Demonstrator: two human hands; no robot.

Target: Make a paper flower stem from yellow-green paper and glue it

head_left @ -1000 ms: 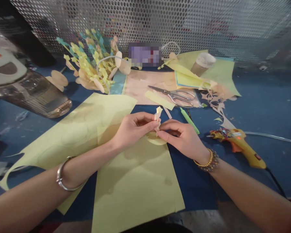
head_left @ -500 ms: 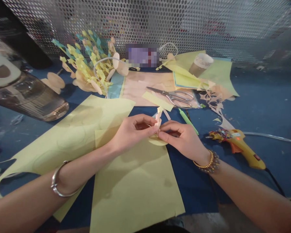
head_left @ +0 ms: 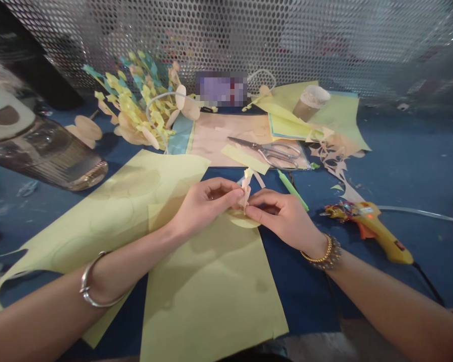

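Note:
A small pale pink and yellow paper piece (head_left: 246, 185) stands upright between my two hands. My left hand (head_left: 207, 202) pinches its left side with thumb and forefinger. Lower down, near the base of the piece, the fingertips of my right hand (head_left: 281, 213) are pressed together on it. Just beneath the fingertips is a round yellow paper disc (head_left: 243, 220), partly covered by my hands. A large yellow paper sheet (head_left: 211, 286) lies under and in front of my hands, and another yellow sheet with cut-out edges (head_left: 113, 211) is to the left.
Scissors (head_left: 266, 149) and a paper strip (head_left: 245, 158) lie behind my hands. A green pen-like tool (head_left: 292, 188) and a yellow glue gun (head_left: 381, 229) are at the right. Paper flowers (head_left: 143, 100), a tilted clear jug (head_left: 49, 151) and a paper roll (head_left: 312, 100) stand farther back.
The small paper piece has turned slightly between my fingertips, and my left fingers have shifted a little. Both hands otherwise stay in nearly the same place.

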